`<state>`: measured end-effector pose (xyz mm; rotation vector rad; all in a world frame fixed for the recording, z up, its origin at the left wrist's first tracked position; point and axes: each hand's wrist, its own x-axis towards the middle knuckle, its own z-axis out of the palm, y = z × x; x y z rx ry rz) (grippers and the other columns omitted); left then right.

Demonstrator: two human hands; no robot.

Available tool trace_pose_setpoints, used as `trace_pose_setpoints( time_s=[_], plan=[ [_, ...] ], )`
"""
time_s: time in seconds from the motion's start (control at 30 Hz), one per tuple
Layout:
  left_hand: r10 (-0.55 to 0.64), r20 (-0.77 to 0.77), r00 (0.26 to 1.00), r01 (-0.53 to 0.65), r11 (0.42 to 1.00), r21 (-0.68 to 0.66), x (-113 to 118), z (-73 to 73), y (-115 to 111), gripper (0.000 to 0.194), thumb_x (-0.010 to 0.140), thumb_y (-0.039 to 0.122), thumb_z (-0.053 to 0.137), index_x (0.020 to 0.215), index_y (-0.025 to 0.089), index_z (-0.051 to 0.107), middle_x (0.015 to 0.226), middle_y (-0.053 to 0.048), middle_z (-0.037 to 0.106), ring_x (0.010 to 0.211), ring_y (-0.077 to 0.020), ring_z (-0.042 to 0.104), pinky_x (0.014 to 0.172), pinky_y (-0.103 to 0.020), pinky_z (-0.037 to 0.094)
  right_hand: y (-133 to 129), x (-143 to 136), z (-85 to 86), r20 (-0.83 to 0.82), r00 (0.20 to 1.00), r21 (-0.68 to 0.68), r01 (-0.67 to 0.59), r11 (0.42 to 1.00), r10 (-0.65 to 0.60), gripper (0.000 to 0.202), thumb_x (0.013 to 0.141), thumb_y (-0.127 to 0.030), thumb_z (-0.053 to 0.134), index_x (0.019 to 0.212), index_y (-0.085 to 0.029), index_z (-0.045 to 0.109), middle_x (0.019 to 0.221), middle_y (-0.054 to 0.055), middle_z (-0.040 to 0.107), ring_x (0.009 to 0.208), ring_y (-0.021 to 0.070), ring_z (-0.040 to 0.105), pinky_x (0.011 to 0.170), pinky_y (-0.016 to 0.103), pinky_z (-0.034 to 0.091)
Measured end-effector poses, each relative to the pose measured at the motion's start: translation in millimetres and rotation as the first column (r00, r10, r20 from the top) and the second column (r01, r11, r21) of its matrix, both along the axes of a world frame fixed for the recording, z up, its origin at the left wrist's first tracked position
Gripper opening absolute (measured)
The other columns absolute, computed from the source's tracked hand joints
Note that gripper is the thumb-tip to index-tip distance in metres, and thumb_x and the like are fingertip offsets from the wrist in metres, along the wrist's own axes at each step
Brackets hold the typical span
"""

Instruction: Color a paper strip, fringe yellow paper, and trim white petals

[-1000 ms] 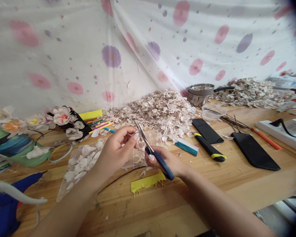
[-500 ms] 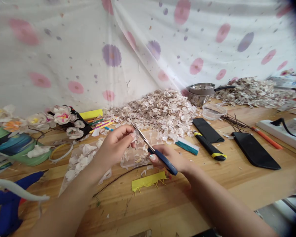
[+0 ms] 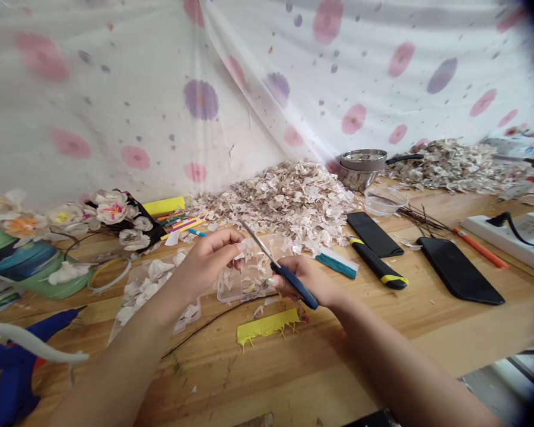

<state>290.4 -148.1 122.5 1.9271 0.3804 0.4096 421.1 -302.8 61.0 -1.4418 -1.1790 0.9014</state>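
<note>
My left hand (image 3: 213, 258) is pinched on a small whitish petal (image 3: 244, 246), partly hidden by the fingers. In my right hand (image 3: 305, 279) is a pair of scissors (image 3: 289, 281) with dark blue handles, its blades pointing up and to the left, a little apart from the petal. Below both hands lies a clear divided plastic box (image 3: 231, 290) with petal scraps in it. Left of it, another clear tray (image 3: 121, 323) bears white petals (image 3: 136, 293), partly covered by my left forearm. A yellow fringed strip (image 3: 267, 326) rests on the wooden table (image 3: 222, 391) nearer to me.
A big heap of dried petals (image 3: 293, 198) stands behind the box. At right lie a cutter knife (image 3: 378, 264), two dark phones (image 3: 460, 270) and a power strip (image 3: 511, 240). At left are a blue glue gun (image 3: 20, 367) and a green pot (image 3: 66, 284) with petal flowers (image 3: 111, 207).
The scissors have drawn slightly away from the petal in my left hand, and the gap between blades and fingers is wider. My left hand has barely moved.
</note>
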Motion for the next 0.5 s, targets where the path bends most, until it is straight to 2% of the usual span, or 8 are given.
trace_pose_setpoints(
  time_s=[0.1, 0.2, 0.33, 0.5],
  plan=[
    [-0.147, -0.151, 0.978, 0.140, 0.989, -0.056, 1.8, -5.1, -4.8, 0.014, 0.072, 0.033, 0.058, 0.070, 0.020, 0.059, 0.061, 0.002, 0.056, 0.056, -0.0131, 0.054, 0.056, -0.026, 0.045, 2.5, -3.4, -0.3, -0.098, 0.989, 0.047, 0.113, 0.992, -0.108, 0.046, 0.071, -0.056, 0.069, 0.063, -0.018, 0.044, 0.053, -0.007, 0.038, 0.047, 0.0065, 0.032, 0.043, 0.020, 0.023],
    [-0.285, -0.269, 0.920, 0.275, 0.958, -0.075, 3.8, -13.8, -9.5, 0.014, 0.075, 0.032, 0.056, 0.077, 0.019, 0.061, 0.067, 0.002, 0.057, 0.060, -0.0136, 0.054, 0.057, -0.026, 0.044, 3.3, -5.9, 0.8, -0.137, 0.982, 0.085, 0.143, 0.986, -0.131, 0.042, 0.071, -0.052, 0.071, 0.068, -0.016, 0.050, 0.055, -0.006, 0.041, 0.049, 0.0071, 0.035, 0.044, 0.020, 0.025],
    [-0.365, -0.340, 0.867, 0.368, 0.928, -0.060, 4.7, -20.6, -10.1, 0.019, 0.080, 0.034, 0.053, 0.086, 0.017, 0.060, 0.071, 0.001, 0.056, 0.064, -0.0135, 0.053, 0.060, -0.026, 0.042, 2.4, -7.0, 3.1, -0.122, 0.987, 0.075, 0.115, 0.991, -0.106, 0.039, 0.070, -0.047, 0.073, 0.068, -0.015, 0.051, 0.057, -0.005, 0.043, 0.051, 0.0069, 0.035, 0.046, 0.020, 0.027],
    [-0.402, -0.393, 0.827, 0.404, 0.911, -0.080, 4.5, -18.1, -7.2, 0.020, 0.081, 0.034, 0.052, 0.085, 0.016, 0.058, 0.072, 0.002, 0.055, 0.063, -0.0122, 0.052, 0.058, -0.024, 0.040, 2.0, -6.7, 2.2, -0.086, 0.991, 0.063, 0.107, 0.992, -0.101, 0.036, 0.072, -0.042, 0.072, 0.065, -0.015, 0.050, 0.056, -0.005, 0.042, 0.051, 0.0069, 0.035, 0.046, 0.019, 0.028]
  ],
)
